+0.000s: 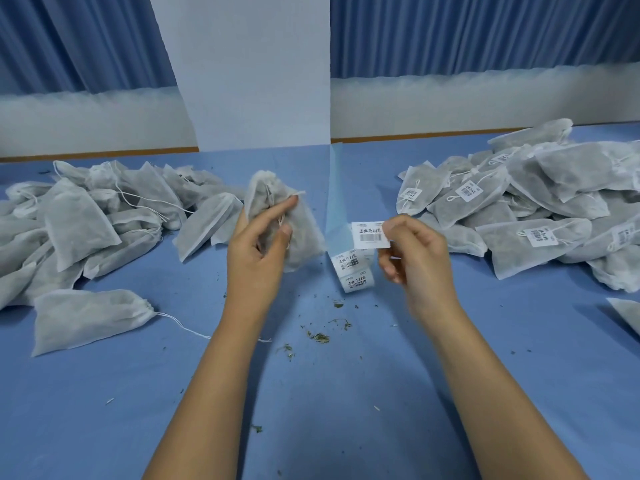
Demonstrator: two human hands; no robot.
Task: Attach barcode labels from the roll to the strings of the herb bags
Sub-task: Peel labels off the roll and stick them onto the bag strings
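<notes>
My left hand (258,242) grips a white herb bag (277,206) above the blue table, its thumb and forefinger pinching the bag's string near the gathered mouth. To its right, my right hand (412,252) pinches one barcode label (370,234) by its right edge, held face up beside the bag. Below that label the label strip (353,268) lies on the table with two labels showing, and its pale blue backing tape (336,199) runs away toward the far wall.
A heap of unlabelled bags (86,216) fills the left of the blue table (329,393), with one loose bag (86,320) nearer me. Labelled bags (540,202) are piled at the right. Herb crumbs (320,337) scatter the middle. A white pillar and blue curtains stand behind.
</notes>
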